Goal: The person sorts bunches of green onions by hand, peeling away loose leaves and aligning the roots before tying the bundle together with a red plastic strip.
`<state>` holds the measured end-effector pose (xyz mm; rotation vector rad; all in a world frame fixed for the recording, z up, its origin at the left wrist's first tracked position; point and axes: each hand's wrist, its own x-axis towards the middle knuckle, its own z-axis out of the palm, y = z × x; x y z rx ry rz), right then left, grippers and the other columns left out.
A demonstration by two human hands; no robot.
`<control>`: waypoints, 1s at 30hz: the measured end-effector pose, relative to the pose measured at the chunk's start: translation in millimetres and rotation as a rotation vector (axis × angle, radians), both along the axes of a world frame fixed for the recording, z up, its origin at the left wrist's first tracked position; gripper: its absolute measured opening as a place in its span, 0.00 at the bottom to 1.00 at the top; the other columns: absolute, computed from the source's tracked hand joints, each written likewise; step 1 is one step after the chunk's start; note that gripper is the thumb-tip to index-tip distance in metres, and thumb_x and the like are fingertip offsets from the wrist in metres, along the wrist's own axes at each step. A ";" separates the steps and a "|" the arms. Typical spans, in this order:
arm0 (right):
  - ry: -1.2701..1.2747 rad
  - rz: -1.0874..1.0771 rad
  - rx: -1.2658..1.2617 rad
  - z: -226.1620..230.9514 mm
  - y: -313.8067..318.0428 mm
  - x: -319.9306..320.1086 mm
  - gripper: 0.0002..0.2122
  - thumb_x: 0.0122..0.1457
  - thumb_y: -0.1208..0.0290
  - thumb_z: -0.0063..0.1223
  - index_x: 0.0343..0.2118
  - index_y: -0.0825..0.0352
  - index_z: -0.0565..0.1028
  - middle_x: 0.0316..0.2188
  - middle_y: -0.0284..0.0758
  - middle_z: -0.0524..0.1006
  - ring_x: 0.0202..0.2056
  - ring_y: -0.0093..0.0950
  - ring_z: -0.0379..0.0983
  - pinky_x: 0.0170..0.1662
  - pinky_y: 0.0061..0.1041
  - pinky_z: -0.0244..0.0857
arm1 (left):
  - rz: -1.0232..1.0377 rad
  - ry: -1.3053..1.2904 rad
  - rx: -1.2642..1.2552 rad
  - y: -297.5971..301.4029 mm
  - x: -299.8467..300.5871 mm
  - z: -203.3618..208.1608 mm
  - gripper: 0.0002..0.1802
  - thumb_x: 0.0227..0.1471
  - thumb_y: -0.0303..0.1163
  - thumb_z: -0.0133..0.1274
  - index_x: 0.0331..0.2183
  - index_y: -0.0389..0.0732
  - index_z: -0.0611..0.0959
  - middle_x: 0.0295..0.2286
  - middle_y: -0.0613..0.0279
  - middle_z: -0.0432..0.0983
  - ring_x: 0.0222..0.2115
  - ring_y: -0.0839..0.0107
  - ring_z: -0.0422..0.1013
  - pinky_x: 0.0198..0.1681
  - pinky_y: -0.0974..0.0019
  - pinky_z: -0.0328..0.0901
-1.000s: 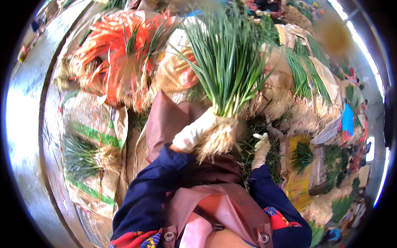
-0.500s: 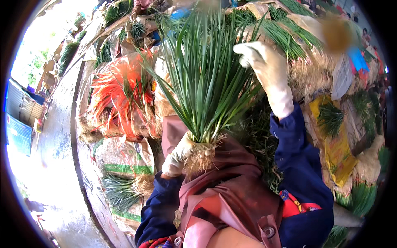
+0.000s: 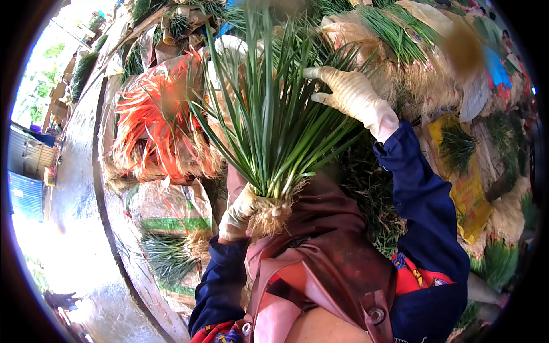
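My left hand [image 3: 239, 214], in a pale glove, is closed around the white lower stems of a bunch of spring onions [image 3: 274, 131]. Its long green leaves fan upward, and the pale tangled roots [image 3: 270, 220] hang out beside my fingers, above my lap. At the upper right of the bunch is my gloved right hand [image 3: 355, 98], fingers stretched toward the leaves and thumb apart from them. The fingertips reach the leaves' edge; whether they press on any leaf I cannot tell. A brown apron [image 3: 320, 240] covers my lap below.
Orange-red plastic strips [image 3: 154, 120] lie over rooted bunches on the left. Below them, a smaller onion bunch [image 3: 168, 257] rests on a white and green sack [image 3: 171, 208]. More onions [image 3: 400, 37] are heaped at the upper right. A yellow sack [image 3: 466, 200] lies right; loose greens [image 3: 372, 200] are beside my lap.
My right hand has moved slightly left and down, closer to the leaves, and its fingers have stretched out. My left hand still holds the bunch, shifted a little left.
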<state>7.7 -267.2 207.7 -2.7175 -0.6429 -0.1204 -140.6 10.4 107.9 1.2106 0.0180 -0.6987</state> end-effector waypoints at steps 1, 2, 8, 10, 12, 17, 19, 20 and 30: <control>0.046 0.021 -0.040 1.1 2.8 0.2 0.21 0.52 0.63 0.55 0.50 0.59 0.67 0.46 0.34 0.73 0.45 0.35 0.71 0.45 0.30 0.67 | 0.004 0.008 -0.005 4.4 -0.6 -4.5 0.19 0.38 0.20 0.60 0.37 0.33 0.77 0.24 0.56 0.76 0.16 0.75 0.70 0.15 0.77 0.62; -0.008 0.059 -0.071 0.9 4.8 1.9 0.18 0.54 0.66 0.53 0.48 0.60 0.68 0.42 0.38 0.75 0.42 0.36 0.73 0.43 0.30 0.67 | -0.053 0.011 -0.001 10.9 0.3 -5.8 0.24 0.39 0.19 0.60 0.42 0.34 0.75 0.30 0.57 0.76 0.24 0.72 0.71 0.24 0.73 0.65; 0.047 0.013 0.372 -9.6 7.4 17.2 0.16 0.54 0.60 0.54 0.43 0.60 0.71 0.31 0.33 0.78 0.36 0.36 0.74 0.38 0.31 0.67 | 0.039 0.054 -0.022 2.7 -8.9 26.8 0.19 0.34 0.26 0.63 0.34 0.34 0.79 0.25 0.62 0.77 0.23 0.77 0.71 0.23 0.77 0.63; -0.048 0.019 0.494 -19.9 9.3 25.0 0.16 0.52 0.59 0.56 0.43 0.58 0.71 0.29 0.30 0.77 0.34 0.33 0.75 0.37 0.29 0.68 | -0.024 0.023 0.017 11.2 -5.3 18.3 0.20 0.34 0.26 0.63 0.35 0.34 0.79 0.25 0.62 0.77 0.23 0.76 0.71 0.24 0.76 0.63; -0.123 0.050 0.583 -22.0 13.0 22.7 0.18 0.51 0.58 0.56 0.44 0.57 0.71 0.30 0.30 0.77 0.33 0.32 0.75 0.36 0.28 0.68 | -0.033 0.037 0.002 13.8 -4.6 14.9 0.21 0.34 0.26 0.63 0.36 0.34 0.78 0.26 0.61 0.76 0.24 0.75 0.71 0.25 0.76 0.64; -0.619 -0.116 0.038 -2.0 29.0 9.4 0.18 0.50 0.54 0.55 0.41 0.58 0.73 0.32 0.30 0.77 0.30 0.32 0.75 0.31 0.27 0.70 | 0.073 0.096 -0.063 14.4 -9.9 19.9 0.24 0.33 0.24 0.63 0.38 0.34 0.76 0.29 0.59 0.76 0.24 0.73 0.71 0.24 0.75 0.65; -0.588 -0.077 0.107 3.2 29.1 9.7 0.17 0.51 0.54 0.54 0.39 0.60 0.75 0.34 0.31 0.77 0.30 0.32 0.75 0.32 0.27 0.70 | 0.058 0.105 -0.080 14.8 -11.2 17.5 0.25 0.34 0.23 0.63 0.39 0.34 0.76 0.29 0.58 0.76 0.24 0.74 0.71 0.23 0.75 0.64; -0.554 -0.043 0.112 7.3 28.8 10.6 0.17 0.51 0.54 0.54 0.38 0.60 0.75 0.34 0.31 0.77 0.31 0.32 0.75 0.33 0.28 0.70 | 0.050 0.111 -0.089 15.0 -11.4 15.3 0.25 0.34 0.22 0.63 0.40 0.34 0.76 0.29 0.58 0.76 0.23 0.74 0.70 0.22 0.75 0.64; -0.151 0.097 -0.210 15.8 43.9 15.3 0.13 0.48 0.58 0.56 0.32 0.60 0.76 0.33 0.36 0.75 0.34 0.36 0.74 0.35 0.33 0.67 | -0.083 0.075 -0.195 39.1 -8.9 -2.4 0.28 0.37 0.34 0.66 0.42 0.34 0.76 0.31 0.56 0.77 0.26 0.71 0.73 0.24 0.74 0.67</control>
